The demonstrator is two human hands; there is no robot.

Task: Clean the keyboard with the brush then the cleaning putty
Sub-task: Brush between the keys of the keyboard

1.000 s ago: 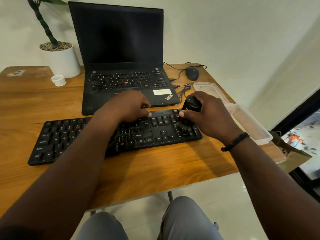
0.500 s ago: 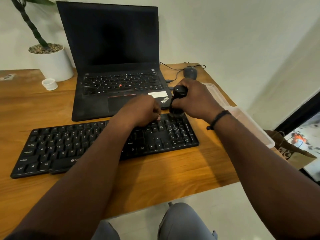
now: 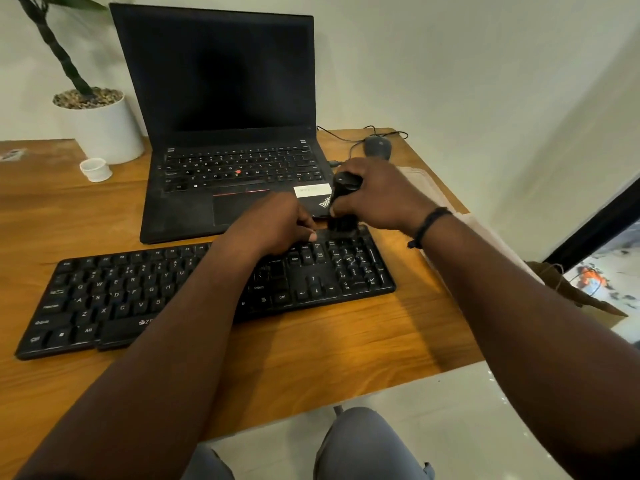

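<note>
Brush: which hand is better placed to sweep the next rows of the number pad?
Right. The right hand already grips the brush, bristles at the keyboard's far right corner. The left hand rests on the keys beside it, seemingly steadying the board.

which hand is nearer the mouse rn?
Right. The right hand, gripping the brush, sits just in front of the mouse. The left hand rests on the keyboard, farther away.
</note>
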